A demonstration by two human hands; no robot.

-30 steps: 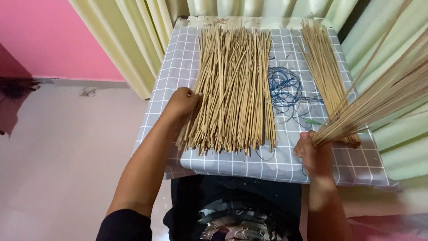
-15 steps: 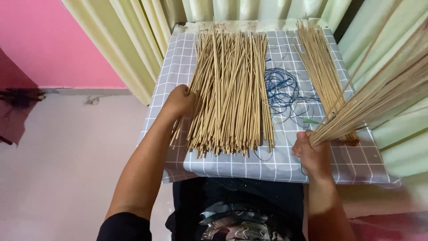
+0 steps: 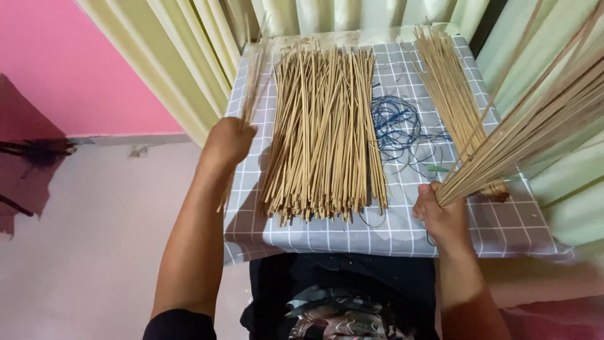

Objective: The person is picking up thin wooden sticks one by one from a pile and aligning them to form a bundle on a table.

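Two hands are gripping sticks: the left hand (image 3: 228, 140) is clenching a few thin sticks (image 3: 251, 82), long axis near-to-far, just left of the big stick pile (image 3: 324, 126); earlier it was touching that pile. The right hand (image 3: 440, 211) is clutching a fanned bundle (image 3: 535, 123) slanting far-right.

A small table (image 3: 402, 236) wears a grey cloth checked in white. On it lie a broad pile of thin bamboo sticks (image 3: 327, 132), a tangle of blue wire (image 3: 396, 123), and a narrower stick bundle (image 3: 450, 94) at the right.
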